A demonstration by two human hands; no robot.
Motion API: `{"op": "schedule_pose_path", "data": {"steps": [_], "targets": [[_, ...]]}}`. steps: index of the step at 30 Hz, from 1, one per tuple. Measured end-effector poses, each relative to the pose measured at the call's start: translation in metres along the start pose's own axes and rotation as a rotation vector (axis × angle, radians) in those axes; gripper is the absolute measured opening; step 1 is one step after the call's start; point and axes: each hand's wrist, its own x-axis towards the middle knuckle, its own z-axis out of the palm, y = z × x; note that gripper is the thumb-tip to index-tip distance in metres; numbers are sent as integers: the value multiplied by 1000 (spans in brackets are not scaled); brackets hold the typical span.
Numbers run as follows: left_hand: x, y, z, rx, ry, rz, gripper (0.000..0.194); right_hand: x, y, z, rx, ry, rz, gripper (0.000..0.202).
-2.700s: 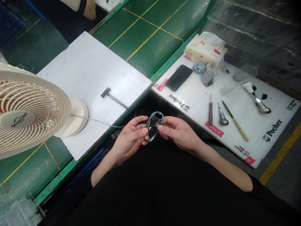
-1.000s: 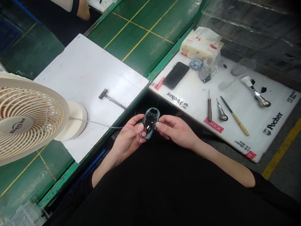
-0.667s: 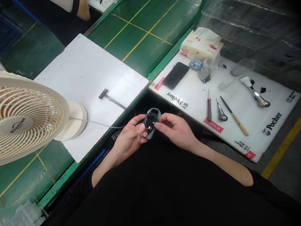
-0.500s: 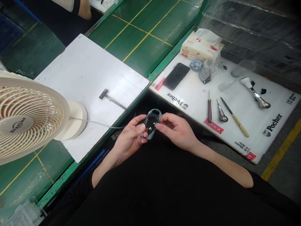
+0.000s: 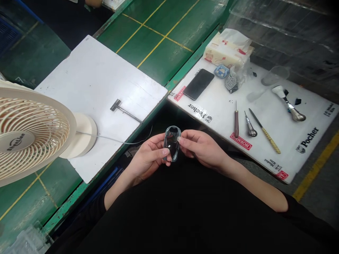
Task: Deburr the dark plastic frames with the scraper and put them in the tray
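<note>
A small glossy dark oval part with a grey-blue rim (image 5: 172, 143) is held up in front of my black top. My left hand (image 5: 149, 155) grips its left and lower side, with the thumb on the near edge. On its upper right edge, my right hand (image 5: 198, 144) pinches it between thumb and fingers. The fingertips behind the part are hidden. To the right, a brown-handled awl (image 5: 236, 123), a small metal-handled tool (image 5: 249, 126) and a file with a yellow handle (image 5: 266, 134) lie on the printed white board (image 5: 286, 151).
A beige fan (image 5: 34, 134) stands at the left, its thin cable running toward my left hand. A T-shaped metal tool (image 5: 125, 111) rests on a white board (image 5: 97, 74). A phone (image 5: 198, 84), tissue pack (image 5: 226, 49) and metal-and-white tool (image 5: 288, 104) are at the right.
The oval part has come slightly nearer to me and turned a little more upright. Both my hands have shifted with it and keep their hold. The view has moved slightly.
</note>
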Motion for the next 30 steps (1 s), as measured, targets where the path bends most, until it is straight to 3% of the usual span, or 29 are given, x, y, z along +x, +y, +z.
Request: {"op": "schedule_pose_path", "data": {"steps": [8,18,30], "targets": [[3,-1,-2,11,-32,20,40,0,-5,3,136,-77,144,62],[2,-5,-5,-60,-170,-70,35,1,2,2,74,-105,-15,58],[2,-7,-2,-96,-198,-94,37,0,4,-1,-10,-163,-125,52]]}}
